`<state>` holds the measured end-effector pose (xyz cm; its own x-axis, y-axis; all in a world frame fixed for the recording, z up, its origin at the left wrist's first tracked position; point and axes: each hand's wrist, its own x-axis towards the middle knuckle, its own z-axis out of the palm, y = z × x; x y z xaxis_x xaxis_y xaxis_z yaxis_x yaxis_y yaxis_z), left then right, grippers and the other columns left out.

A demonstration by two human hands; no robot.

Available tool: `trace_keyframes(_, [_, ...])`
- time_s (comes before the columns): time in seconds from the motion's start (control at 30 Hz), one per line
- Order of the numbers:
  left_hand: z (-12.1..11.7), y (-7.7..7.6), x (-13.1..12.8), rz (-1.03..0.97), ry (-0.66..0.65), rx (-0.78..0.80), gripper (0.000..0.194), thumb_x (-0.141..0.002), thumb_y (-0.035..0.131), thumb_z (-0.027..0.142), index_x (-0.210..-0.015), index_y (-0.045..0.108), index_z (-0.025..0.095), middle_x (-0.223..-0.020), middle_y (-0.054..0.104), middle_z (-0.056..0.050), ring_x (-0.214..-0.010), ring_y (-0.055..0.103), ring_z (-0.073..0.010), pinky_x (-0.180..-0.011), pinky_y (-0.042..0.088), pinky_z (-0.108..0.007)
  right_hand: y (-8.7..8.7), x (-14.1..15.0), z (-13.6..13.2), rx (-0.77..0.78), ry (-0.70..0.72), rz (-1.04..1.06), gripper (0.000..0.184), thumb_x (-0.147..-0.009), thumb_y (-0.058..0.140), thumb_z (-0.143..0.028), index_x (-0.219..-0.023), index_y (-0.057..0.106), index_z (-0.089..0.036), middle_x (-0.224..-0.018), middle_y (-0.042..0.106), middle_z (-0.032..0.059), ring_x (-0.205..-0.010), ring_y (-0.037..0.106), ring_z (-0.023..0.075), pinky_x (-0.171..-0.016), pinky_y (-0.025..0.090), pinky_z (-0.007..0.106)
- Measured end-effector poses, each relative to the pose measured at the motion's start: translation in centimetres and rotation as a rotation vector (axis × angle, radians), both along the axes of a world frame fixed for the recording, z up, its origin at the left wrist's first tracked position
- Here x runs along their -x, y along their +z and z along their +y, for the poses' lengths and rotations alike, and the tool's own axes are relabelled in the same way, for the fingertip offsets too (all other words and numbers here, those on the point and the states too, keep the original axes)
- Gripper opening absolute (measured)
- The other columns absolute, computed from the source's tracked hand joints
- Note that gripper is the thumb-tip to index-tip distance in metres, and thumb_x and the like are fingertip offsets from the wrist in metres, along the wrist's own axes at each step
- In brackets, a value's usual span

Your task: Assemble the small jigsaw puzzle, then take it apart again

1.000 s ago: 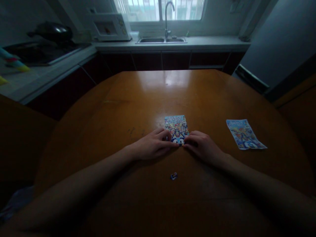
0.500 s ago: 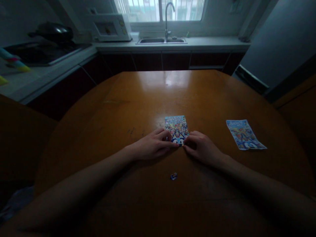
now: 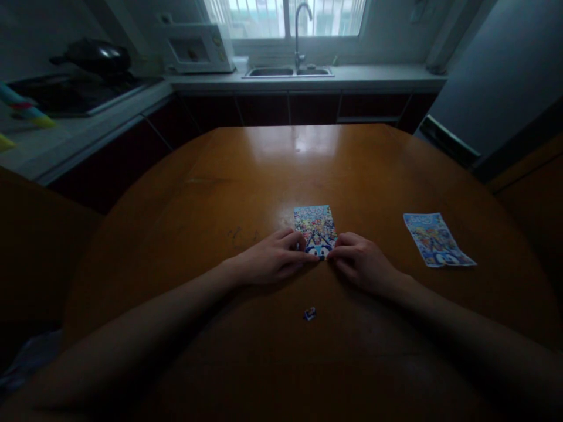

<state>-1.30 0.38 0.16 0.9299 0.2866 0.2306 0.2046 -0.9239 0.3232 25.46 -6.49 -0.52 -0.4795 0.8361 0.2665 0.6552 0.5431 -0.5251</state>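
A small, brightly printed jigsaw puzzle (image 3: 314,225) lies flat on the table, with a large blue-and-white eyed figure along its near edge. My left hand (image 3: 277,256) grips its lower left side, fingers curled at the edge and thumb stretched along the bottom. At the lower right corner, my right hand (image 3: 358,258) has thumb and fingers pinched together at the bottom edge; the tiny puzzle piece there is mostly hidden by the fingertips. Nearer to me, a few loose puzzle pieces (image 3: 310,313) lie close together on the wood.
A creased sheet (image 3: 438,239) with the same picture lies to the right on the brown wooden table (image 3: 264,170). Beyond the table are a sink (image 3: 288,72) with a tall faucet, a microwave (image 3: 196,50), and a wok (image 3: 99,57) on the stove at left.
My right fingers have shifted slightly at the puzzle's lower right corner, and the orange-yellow bit by their tips shows less. My left hand, the loose pieces and the sheet stay put.
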Motion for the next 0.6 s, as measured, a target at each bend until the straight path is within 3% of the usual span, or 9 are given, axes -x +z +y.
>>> trace_keyframes(0.33, [-0.01, 0.08, 0.04, -0.003, -0.002, 0.013, 0.035, -0.101, 0.054, 0.029, -0.134, 0.064, 0.032, -0.106, 0.056, -0.01, -0.1, 0.05, -0.0232, -0.093, 0.049, -0.039, 0.16, -0.17, -0.04, -0.053, 0.001, 0.045, 0.018, -0.09, 0.058, -0.014, -0.087, 0.074, -0.021, -0.088, 0.065, 0.0058, -0.083, 0.059, 0.0189, -0.072, 0.047, 0.033])
trace_keyframes(0.6, [-0.07, 0.12, -0.07, 0.024, 0.006, -0.007, 0.036, -0.1, 0.054, 0.027, -0.135, 0.064, 0.031, -0.108, 0.056, -0.01, -0.101, 0.05, -0.0235, -0.093, 0.049, -0.038, -0.2, -0.16, 0.02, -0.001, 0.029, -0.012, 0.018, -0.088, 0.059, -0.012, -0.086, 0.074, -0.021, -0.091, 0.066, 0.0063, -0.084, 0.06, 0.0194, -0.075, 0.047, 0.033])
